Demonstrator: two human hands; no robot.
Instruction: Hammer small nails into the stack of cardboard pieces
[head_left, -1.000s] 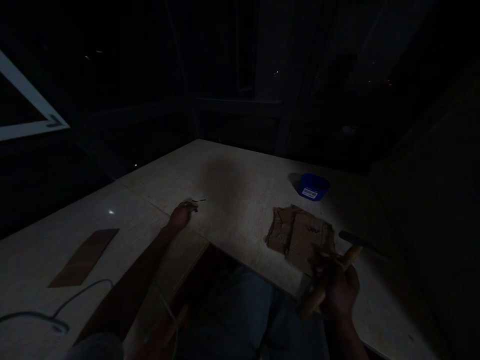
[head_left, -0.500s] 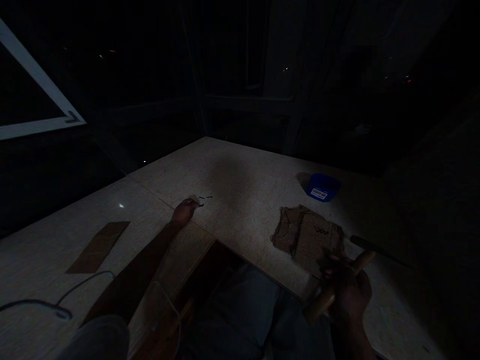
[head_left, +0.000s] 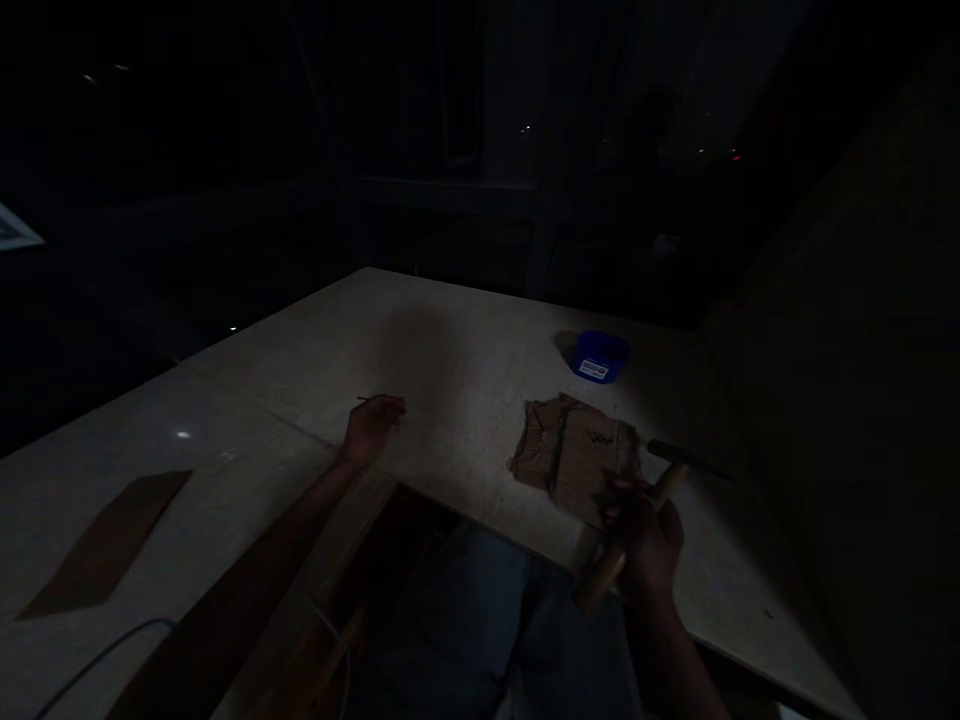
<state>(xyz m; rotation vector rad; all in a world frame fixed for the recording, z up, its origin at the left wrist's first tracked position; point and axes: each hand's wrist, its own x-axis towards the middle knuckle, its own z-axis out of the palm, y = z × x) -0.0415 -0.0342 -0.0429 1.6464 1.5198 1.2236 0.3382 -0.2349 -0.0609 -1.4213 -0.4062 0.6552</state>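
Observation:
At the left middle of the table, my left hand [head_left: 371, 427] has its fingers pinched together. A thin dark nail [head_left: 364, 399] sticks out past them; how many more lie under the fingers is hidden. My right hand [head_left: 651, 545] is wrapped around the wooden handle of a hammer [head_left: 600, 580]. The hammer's dark head points away to the right, and the tool is held over the table's near edge. Just beyond that hand lies torn brown cardboard [head_left: 581, 470], with several small dark nails [head_left: 600, 438] on top.
A blue plastic tub [head_left: 602, 357] with a white label stands behind the cardboard. To the left is a flat brown cardboard piece [head_left: 109, 545], with a grey cable [head_left: 105, 650] near it. An opening in the pale table [head_left: 465, 370] shows before my lap. The room is very dark.
The view has turned to the right. My left hand has moved onto the loose nails beside it and closed there. The hammer stays in my right hand, its head now showing more clearly.

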